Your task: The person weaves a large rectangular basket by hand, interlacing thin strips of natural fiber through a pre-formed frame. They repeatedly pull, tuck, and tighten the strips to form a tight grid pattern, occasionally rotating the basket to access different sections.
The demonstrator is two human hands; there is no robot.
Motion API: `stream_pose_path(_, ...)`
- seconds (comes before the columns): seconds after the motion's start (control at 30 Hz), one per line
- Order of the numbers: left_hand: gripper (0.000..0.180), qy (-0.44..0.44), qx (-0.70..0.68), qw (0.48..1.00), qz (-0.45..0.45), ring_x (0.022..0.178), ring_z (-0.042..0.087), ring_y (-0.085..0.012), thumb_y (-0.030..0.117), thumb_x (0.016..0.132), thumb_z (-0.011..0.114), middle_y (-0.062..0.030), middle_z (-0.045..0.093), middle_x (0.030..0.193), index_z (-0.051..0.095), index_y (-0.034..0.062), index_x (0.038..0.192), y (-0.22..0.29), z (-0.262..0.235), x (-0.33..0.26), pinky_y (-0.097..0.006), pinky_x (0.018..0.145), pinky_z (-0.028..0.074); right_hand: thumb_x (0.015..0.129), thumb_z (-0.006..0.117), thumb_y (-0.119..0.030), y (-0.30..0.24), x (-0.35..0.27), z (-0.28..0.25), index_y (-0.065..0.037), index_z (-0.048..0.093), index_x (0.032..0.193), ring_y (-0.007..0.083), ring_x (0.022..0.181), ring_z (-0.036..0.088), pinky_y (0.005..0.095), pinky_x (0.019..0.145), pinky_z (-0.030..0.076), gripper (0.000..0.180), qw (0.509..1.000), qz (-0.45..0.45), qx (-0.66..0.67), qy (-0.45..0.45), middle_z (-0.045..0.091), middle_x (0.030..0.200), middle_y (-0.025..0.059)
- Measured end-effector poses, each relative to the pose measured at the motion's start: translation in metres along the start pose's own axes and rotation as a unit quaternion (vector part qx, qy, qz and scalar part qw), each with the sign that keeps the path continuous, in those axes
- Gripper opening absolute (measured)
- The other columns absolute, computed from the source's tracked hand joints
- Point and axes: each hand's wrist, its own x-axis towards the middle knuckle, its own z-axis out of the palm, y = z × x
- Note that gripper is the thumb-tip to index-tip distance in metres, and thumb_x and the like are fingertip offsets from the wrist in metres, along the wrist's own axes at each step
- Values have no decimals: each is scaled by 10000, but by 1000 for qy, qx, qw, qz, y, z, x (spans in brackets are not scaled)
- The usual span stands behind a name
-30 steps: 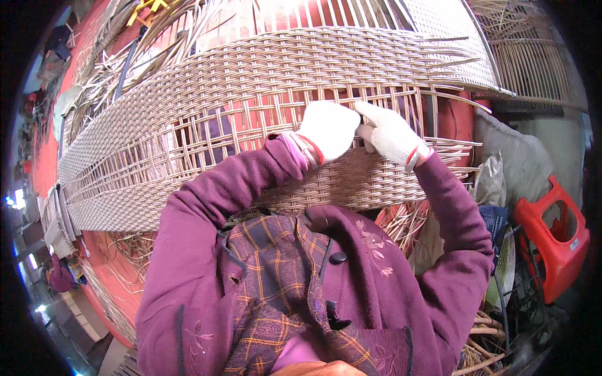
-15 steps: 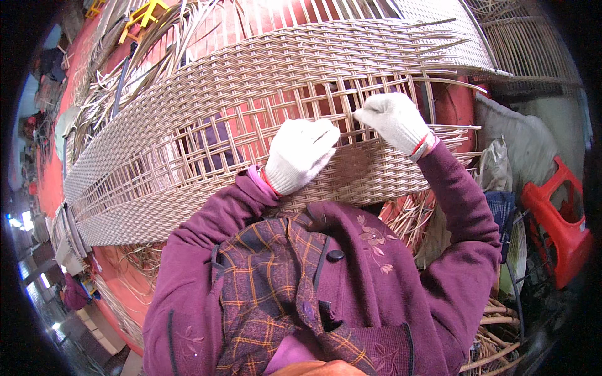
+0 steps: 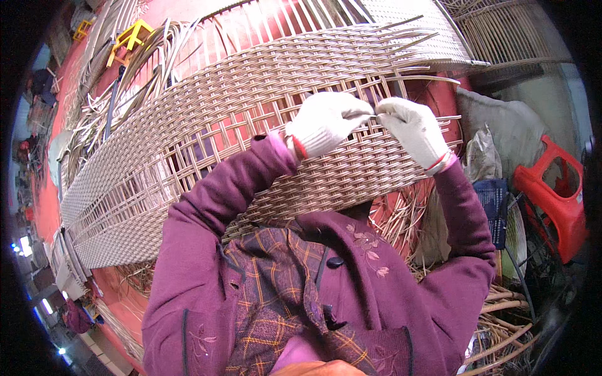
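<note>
Panel (image 3: 332, 175) lay over the red surface (image 3: 119, 289), just beyond your jacket (image 3: 376, 301). Your gloved L hand (image 3: 326, 122) and R hand (image 3: 414, 128) came almost tip to tip at its open strip (image 3: 251, 118), fingers curled in; couldn't tell if fully closed or on a strand. Prob. risks: hard tug could've kinked thin strands; missed over/under could've left a fault; loose ends (image 3: 426, 78) could've snagged your R cuff (image 3: 441, 164). Looks: tan, glossy, 2 dense bands w/ 1 gappy lattice btwn.

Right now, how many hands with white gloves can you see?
2: the left hand over the woven panel, and the right hand close beside it. Others could be hidden in the dark edges.
</note>
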Motion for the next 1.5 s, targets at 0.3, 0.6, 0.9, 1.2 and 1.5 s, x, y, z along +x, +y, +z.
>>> stream_pose_path(0.3,172,-36,346,937,-37,784,738,-356,214,992,599,-145,724,859,698,89,928,-33,29,-11,-492,694,588,1042,625,-151,14,32,38,-23,687,1310,180,590,661,342,586,544,303,968,174,74,-165,727,793,93)
stream_pose_path(0.6,237,176,132,973,75,947,760,-348,77,927,778,-141,776,1033,784,52,1163,-30,18,-33,-414,871,614,974,724,-381,31,62,13,-23,763,886,391,776,702,493,736,535,371,971,-24,-124,-203,703,804,200)
stream_pose_path(0.9,263,-21,-151,978,-141,744,595,-57,235,1049,708,19,716,847,786,39,1206,-11,20,27,-258,628,500,1008,716,-241,18,31,-19,-34,782,1034,285,782,744,404,722,557,218,998,-29,-41,-34,722,851,188)
stream_pose_path(1.2,305,-114,324,938,-47,762,751,-400,278,979,582,-189,758,825,794,90,867,-26,42,51,-515,687,592,984,642,-32,58,24,13,-12,687,1321,319,1024,790,373,908,598,341,997,57,54,27,796,1135,193)
stream_pose_path(1.5,280,-39,243,969,-16,830,748,-391,328,1009,620,-169,761,888,770,97,955,-41,57,40,-509,746,591,989,675,-80,79,52,5,-40,641,1268,362,980,739,456,853,571,284,987,37,-34,-153,759,1069,204)
